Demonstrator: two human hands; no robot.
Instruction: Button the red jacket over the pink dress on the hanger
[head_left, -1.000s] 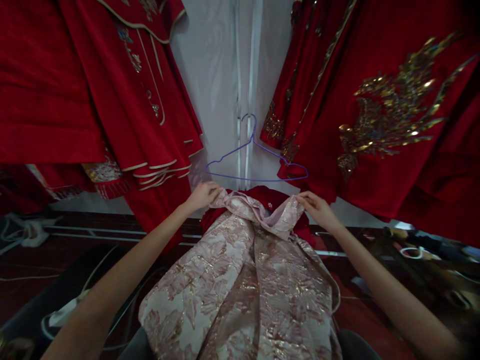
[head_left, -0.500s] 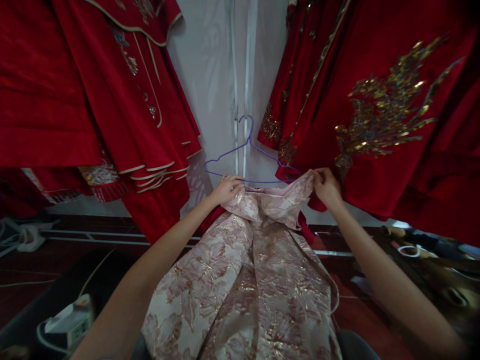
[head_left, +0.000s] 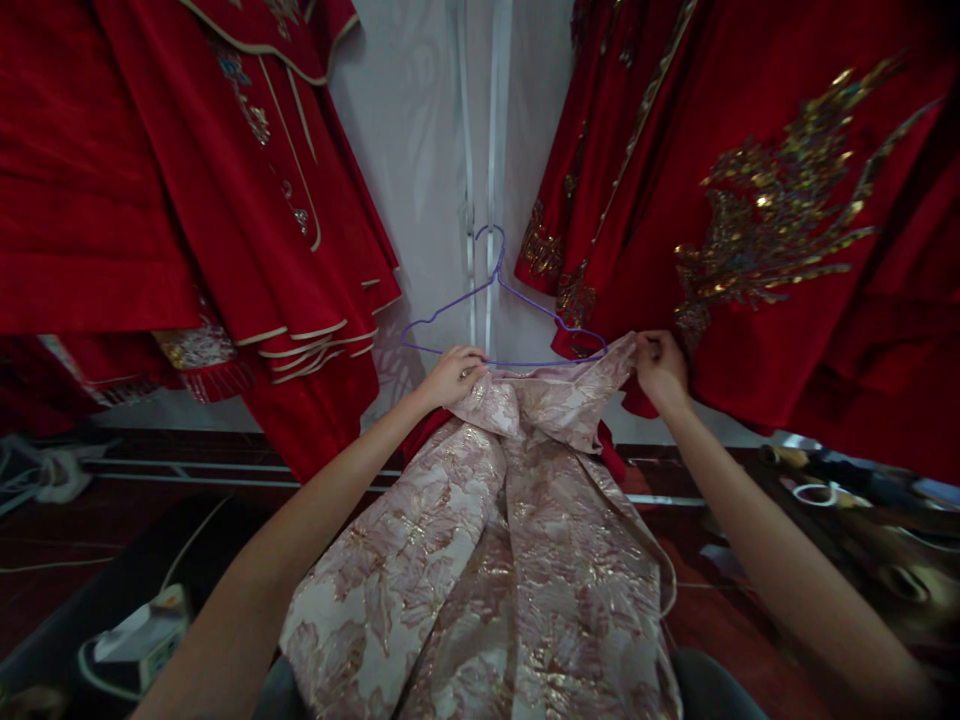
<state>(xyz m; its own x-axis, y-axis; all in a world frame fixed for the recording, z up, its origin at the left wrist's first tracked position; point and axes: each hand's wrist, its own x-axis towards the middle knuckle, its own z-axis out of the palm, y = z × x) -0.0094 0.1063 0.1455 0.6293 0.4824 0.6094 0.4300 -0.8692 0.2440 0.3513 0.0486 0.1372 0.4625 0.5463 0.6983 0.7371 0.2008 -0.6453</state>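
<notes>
A pale pink and gold brocade dress (head_left: 577, 560) with a leaf pattern spreads down in front of me over my lap. My left hand (head_left: 457, 377) pinches the left part of its top edge, close to the bottom bar of a purple wire hanger (head_left: 450, 306). My right hand (head_left: 660, 368) grips the pointed right corner of the bodice and holds it out to the side. The hanger is behind the top edge, its hook near a pale vertical strip. Whether the left fingers also hold the hanger bar, I cannot tell.
Red garments (head_left: 300, 250) with gold trim hang on the left. More red garments (head_left: 735, 360), one with a gold sequin motif (head_left: 780, 210), hang on the right. A white power strip (head_left: 146, 640) lies at lower left. Assorted rolls (head_left: 904, 580) lie on the right.
My right hand has moved slightly right and up, stretching the dress corner outward. The hanger's right end sits slightly further right. My left hand keeps nearly the same place.
</notes>
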